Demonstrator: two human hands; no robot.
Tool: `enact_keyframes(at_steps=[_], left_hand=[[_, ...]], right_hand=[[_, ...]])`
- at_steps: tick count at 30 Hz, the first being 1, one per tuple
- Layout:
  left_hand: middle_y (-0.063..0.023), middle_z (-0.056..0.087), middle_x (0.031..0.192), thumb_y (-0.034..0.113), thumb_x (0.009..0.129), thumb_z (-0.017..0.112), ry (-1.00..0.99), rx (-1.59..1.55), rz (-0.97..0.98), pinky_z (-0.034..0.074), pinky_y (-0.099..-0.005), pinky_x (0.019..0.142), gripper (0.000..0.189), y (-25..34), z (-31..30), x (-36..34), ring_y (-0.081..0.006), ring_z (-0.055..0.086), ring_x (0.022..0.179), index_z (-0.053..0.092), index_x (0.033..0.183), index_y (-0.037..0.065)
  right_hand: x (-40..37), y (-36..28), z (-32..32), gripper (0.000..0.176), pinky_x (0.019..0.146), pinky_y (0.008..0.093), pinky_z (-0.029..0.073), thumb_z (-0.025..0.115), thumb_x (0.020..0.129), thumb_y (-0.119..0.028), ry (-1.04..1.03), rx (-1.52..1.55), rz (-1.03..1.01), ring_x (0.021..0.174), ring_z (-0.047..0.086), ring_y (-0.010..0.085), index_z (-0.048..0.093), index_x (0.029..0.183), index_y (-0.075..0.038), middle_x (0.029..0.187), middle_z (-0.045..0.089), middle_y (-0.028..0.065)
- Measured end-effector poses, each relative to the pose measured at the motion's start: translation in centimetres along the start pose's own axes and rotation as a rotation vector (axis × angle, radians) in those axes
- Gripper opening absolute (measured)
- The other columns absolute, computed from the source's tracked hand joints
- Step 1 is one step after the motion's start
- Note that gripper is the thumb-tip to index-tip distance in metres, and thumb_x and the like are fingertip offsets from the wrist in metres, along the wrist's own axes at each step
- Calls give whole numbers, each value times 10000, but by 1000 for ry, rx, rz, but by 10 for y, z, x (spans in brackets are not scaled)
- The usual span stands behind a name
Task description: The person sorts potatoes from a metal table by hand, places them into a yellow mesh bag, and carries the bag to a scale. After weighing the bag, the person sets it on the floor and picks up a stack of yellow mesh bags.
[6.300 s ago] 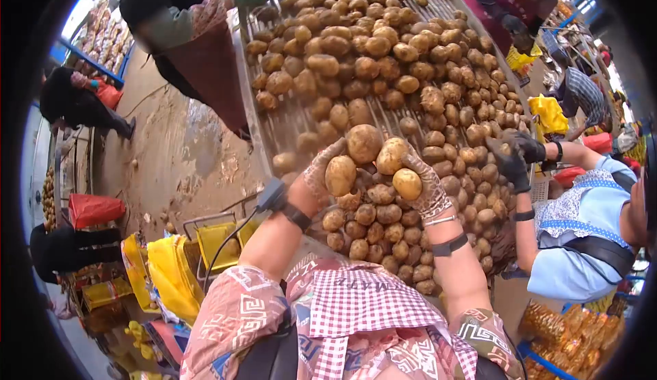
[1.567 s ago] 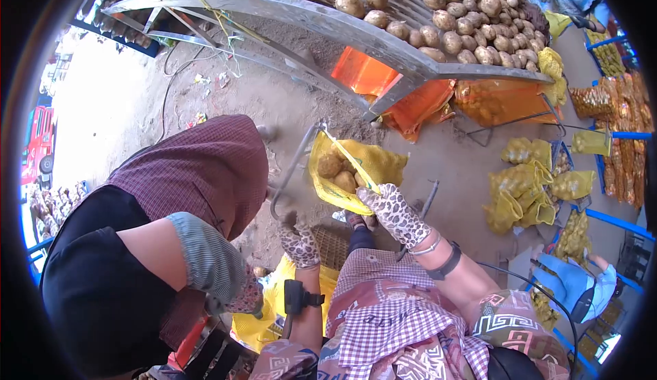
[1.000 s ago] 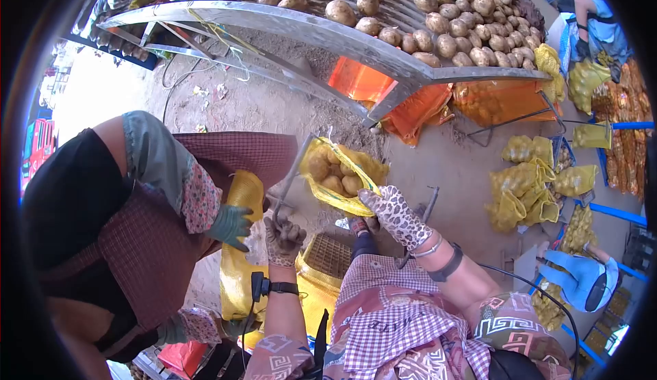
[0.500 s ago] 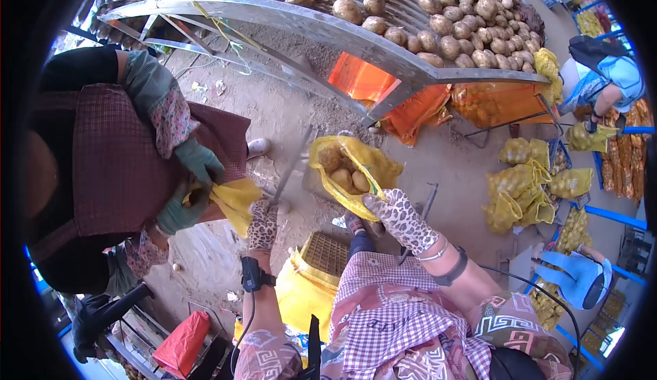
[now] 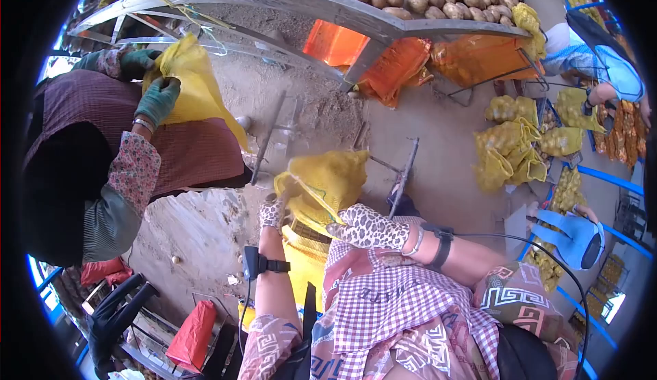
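A yellow mesh bag (image 5: 335, 175) hangs in front of me, its upper edge stretched between my two hands. In the earlier frame potatoes showed in its mouth; now its contents are hidden. My left hand (image 5: 272, 212), in a leopard-print glove, is closed at the left side of the bag's rim. Closed on the rim's near right corner is my right hand (image 5: 369, 228), gloved alike. Just below the bag stands a yellow crate (image 5: 306, 242) with yellow sacking (image 5: 301, 277) around it.
A co-worker at left holds up another yellow bag (image 5: 188, 86) in green gloves. Potatoes (image 5: 417, 0) lie on the metal sorting table (image 5: 287, 0) ahead, with orange sacks (image 5: 393, 72) beneath. A metal bar (image 5: 405, 175) rises near my right hand. Filled bags (image 5: 503, 151) stand at right.
The potato bag has come nearer to me and tipped, its mouth turning toward me. My left hand has moved onto its rim. The co-worker has raised the other yellow bag.
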State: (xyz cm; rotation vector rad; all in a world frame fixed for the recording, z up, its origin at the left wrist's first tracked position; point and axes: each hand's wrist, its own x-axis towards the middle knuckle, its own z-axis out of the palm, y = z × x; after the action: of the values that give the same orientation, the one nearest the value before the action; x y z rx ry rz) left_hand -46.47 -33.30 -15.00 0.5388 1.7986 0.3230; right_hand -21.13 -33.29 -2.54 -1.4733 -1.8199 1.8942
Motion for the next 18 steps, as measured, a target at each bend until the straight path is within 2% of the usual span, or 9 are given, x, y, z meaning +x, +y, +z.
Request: enact_keyframes(at_steps=[4,5,6,8,10,11,13,14,18], left_hand=[[-119,709,830,387,896,597,-108,652,-170,524,-353,648,377,-74,-21,31,-217,675,696,707,964,33],[-158,703,851,326,930,522,-194,1001,102,517,-362,638,346,-81,-22,18,-247,681,690,690,988,29],[-167,705,875,341,937,501,-121,630,45,524,-378,644,362,-87,-19,-10,-271,686,703,688,1008,38],[-176,707,900,356,944,481,-42,267,-16,532,-393,651,380,-82,-23,-49,-294,692,717,685,1028,47],[-181,698,1000,408,941,460,-95,848,72,533,-429,760,426,-81,-26,-69,-334,686,843,676,1087,71],[-181,698,1000,408,941,460,-95,847,66,533,-429,760,426,-86,-20,-73,-334,686,843,676,1087,71],[-192,670,1095,426,938,466,-287,1281,321,494,-451,892,448,-100,1,-75,-351,648,991,666,1124,71],[-211,649,1137,430,933,463,-416,1267,140,446,-452,972,465,-109,18,-74,-355,606,1088,668,1117,55],[-207,653,1128,346,890,518,-413,1366,174,492,-450,924,387,-119,97,-81,-361,625,1060,692,1074,53]], right_hand=[[-16,16,21,368,625,383,454,613,927,-332,-110,46,-23,677,596,244,647,871,30,744,622,177],[-17,33,34,357,641,372,453,606,934,-320,-150,-37,-37,706,593,224,645,887,32,766,620,167],[-28,36,36,462,684,461,494,529,941,-409,-119,157,-143,682,633,351,678,842,16,758,653,210],[-42,69,39,387,664,427,487,529,947,-357,-190,82,-130,689,626,314,681,875,-8,763,651,187],[-50,100,46,334,676,423,502,534,932,-325,-280,-170,-80,729,644,314,700,909,-37,800,671,176],[-55,95,34,355,686,449,526,526,914,-352,-333,-358,3,742,671,343,728,895,-61,813,692,183],[-69,119,19,326,714,450,535,527,898,-315,-358,-429,118,800,681,341,729,919,-60,859,698,186],[-72,131,12,333,745,453,532,528,899,-319,-371,-485,210,840,679,343,728,935,-55,892,698,190],[-78,239,8,396,918,449,475,525,910,-347,-255,-334,457,1045,626,373,695,1054,-19,1098,661,221]])
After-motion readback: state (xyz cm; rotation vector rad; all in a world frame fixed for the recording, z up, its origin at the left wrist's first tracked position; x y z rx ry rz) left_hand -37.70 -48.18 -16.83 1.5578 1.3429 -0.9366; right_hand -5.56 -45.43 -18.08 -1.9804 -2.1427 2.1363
